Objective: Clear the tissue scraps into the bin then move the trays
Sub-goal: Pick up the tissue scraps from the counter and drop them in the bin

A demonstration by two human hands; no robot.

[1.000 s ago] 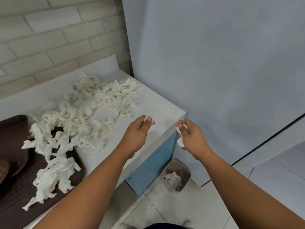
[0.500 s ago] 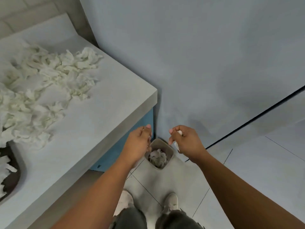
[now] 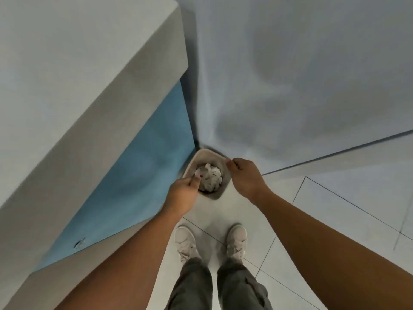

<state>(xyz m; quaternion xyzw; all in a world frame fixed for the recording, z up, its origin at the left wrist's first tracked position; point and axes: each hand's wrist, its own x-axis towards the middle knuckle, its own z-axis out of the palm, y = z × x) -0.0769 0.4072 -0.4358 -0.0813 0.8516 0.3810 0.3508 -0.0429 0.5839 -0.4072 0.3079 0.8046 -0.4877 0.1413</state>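
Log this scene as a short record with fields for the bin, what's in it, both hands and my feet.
bin: on the floor in the corner, beside the blue cabinet side
contents: crumpled tissue scraps
left hand: over the bin's left rim, fingertips pinching what looks like a small scrap
right hand: over the right rim, fingers curled, any scrap hidden
shoes: just short of the bin

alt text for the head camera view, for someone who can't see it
Seen from above, a person's left hand and right hand, fingers curled, hover over a small beige bin of crumpled tissue on the tiled floor. The bin sits in the corner between a blue-sided counter and a pale wall; the person's shoes show below.
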